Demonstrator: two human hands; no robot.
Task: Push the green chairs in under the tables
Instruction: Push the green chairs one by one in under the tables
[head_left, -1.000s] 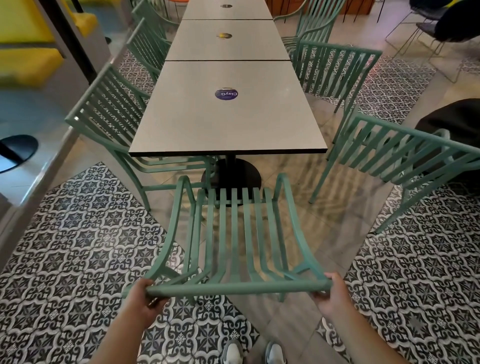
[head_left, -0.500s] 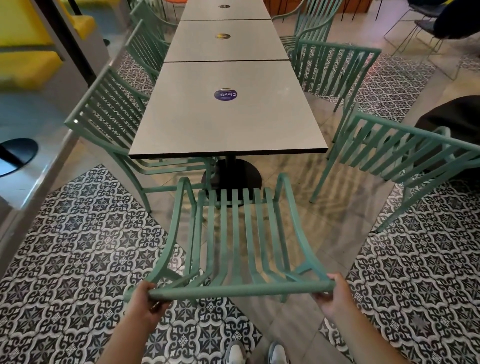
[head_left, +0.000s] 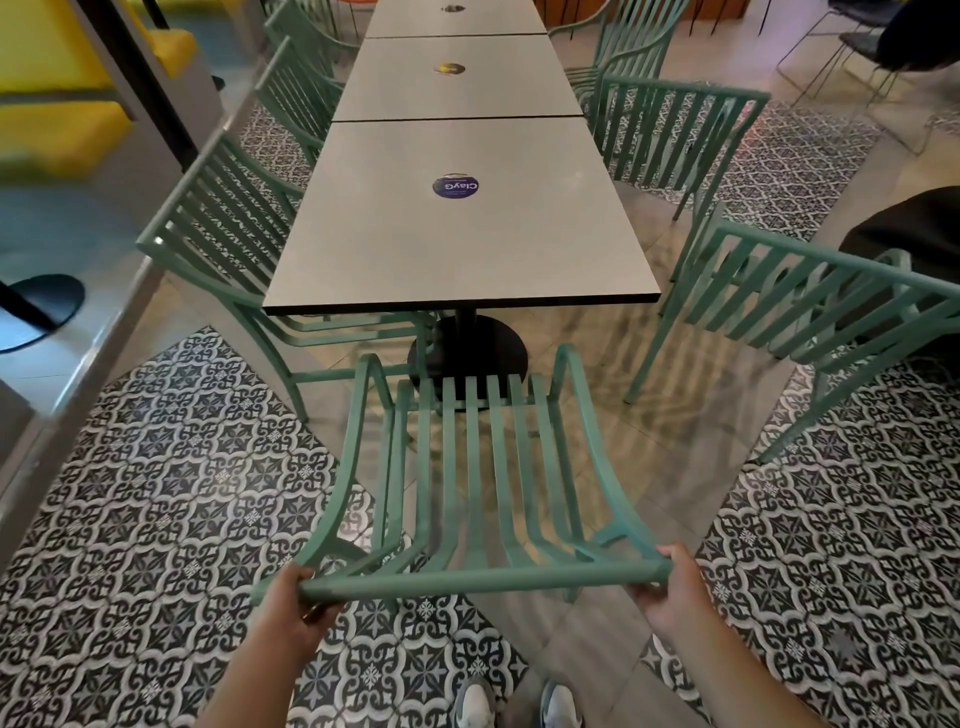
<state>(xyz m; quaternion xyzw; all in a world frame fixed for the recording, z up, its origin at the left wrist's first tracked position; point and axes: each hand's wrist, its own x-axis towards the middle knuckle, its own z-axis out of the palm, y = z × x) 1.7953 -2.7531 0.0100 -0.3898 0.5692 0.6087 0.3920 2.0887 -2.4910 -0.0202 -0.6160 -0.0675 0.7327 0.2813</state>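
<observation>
Now the person holds a green chair (head_left: 472, 467) by its top rail. The left hand (head_left: 291, 610) is closed around the left end of the rail, and the right hand (head_left: 670, 592) is closed around the right end. This chair stands at the short end of the nearest tabletop (head_left: 462, 228), facing it; its seat front reaches the black table base (head_left: 467, 348) but is not yet under the tabletop. At 10 o'clock, a second green chair (head_left: 223, 228) stands at the long left side, with its seat partly under the tabletop. At 2 o'clock, a third green chair (head_left: 810, 306) stands apart from the tabletop, turned at an angle. At 1 o'clock, a fourth green chair (head_left: 670, 130) stands near the right side. A round purple sticker (head_left: 455, 186) lies on the tabletop. The floor (head_left: 156, 493) has patterned tiles.
</observation>
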